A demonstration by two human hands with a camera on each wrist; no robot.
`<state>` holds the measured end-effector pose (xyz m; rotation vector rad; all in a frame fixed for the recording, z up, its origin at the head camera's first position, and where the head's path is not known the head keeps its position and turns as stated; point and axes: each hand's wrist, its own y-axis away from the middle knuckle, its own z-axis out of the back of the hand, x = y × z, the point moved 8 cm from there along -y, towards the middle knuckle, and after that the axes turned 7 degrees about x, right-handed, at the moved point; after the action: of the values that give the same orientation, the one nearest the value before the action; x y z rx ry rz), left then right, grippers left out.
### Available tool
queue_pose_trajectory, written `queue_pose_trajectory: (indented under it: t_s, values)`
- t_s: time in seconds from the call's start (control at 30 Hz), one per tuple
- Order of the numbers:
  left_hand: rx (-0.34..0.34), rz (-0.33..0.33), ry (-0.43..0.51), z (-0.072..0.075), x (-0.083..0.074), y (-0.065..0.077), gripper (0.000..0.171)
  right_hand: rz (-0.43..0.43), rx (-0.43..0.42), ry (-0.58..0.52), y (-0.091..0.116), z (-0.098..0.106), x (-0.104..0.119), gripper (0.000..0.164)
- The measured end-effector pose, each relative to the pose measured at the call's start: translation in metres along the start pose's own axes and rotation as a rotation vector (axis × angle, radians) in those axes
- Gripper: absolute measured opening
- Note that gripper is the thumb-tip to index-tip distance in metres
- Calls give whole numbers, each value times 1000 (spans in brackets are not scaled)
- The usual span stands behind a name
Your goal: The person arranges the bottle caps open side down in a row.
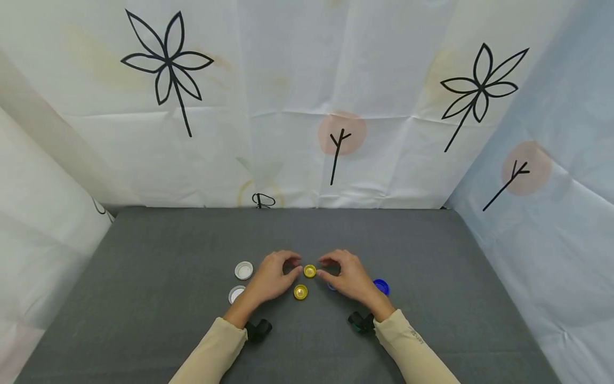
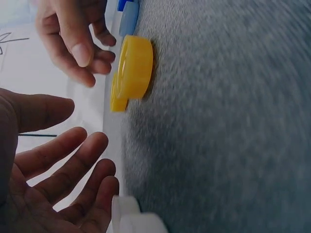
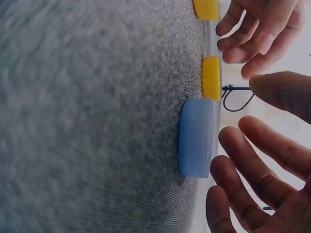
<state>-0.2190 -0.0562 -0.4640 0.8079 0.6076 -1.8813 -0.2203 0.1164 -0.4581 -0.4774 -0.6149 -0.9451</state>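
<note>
Two yellow bottle caps lie on the grey cloth between the hands in the head view: a farther one (image 1: 309,271) and a nearer one (image 1: 300,292). Just left of them hovers my left hand (image 1: 272,276), fingers loosely bent, holding nothing. My right hand (image 1: 350,276) mirrors it on the other side, its thumb and fingertips close to the farther cap but gripping nothing. Under the right hand sits a light blue cap (image 3: 197,138), mostly hidden from the head camera. A dark blue cap (image 1: 381,287) lies beside the right wrist. Two white caps, one farther (image 1: 243,270) and one nearer (image 1: 236,294), lie by the left forearm.
The grey cloth (image 1: 168,330) covers a flat table surface. White sheets (image 1: 288,80) with drawn leaves and trees hang behind it and at both sides. Black wrist cameras, left (image 1: 259,330) and right (image 1: 361,322), are strapped beneath the cuffs.
</note>
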Motion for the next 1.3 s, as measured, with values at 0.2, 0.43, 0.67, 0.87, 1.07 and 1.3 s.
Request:
queue_pose_trajectory:
  t_s: [0.2,0.43,0.67,0.87,1.07,1.3]
  values:
    - [42,-14,5,-8,2,-5,25,-11,53,0,-1,-6,-2,33]
    - [110,-14,-11,-11,2,-9,28,-36,81,-11,-3,-9,-6,37]
    - [153,-27,-65,-14,1,-14,29,-52,99,-6,-6,-13,-6,35]
    - [150,-36,-105,-18,-1,-17,24,-38,88,25,-8,-15,-3,28]
    - [119,-46,-99,-17,-4,-17,19,-43,74,41,-10,-16,0,24]
    - [92,-35,-24,-8,-7,-16,20,-12,48,-2,-11,-11,6,24]
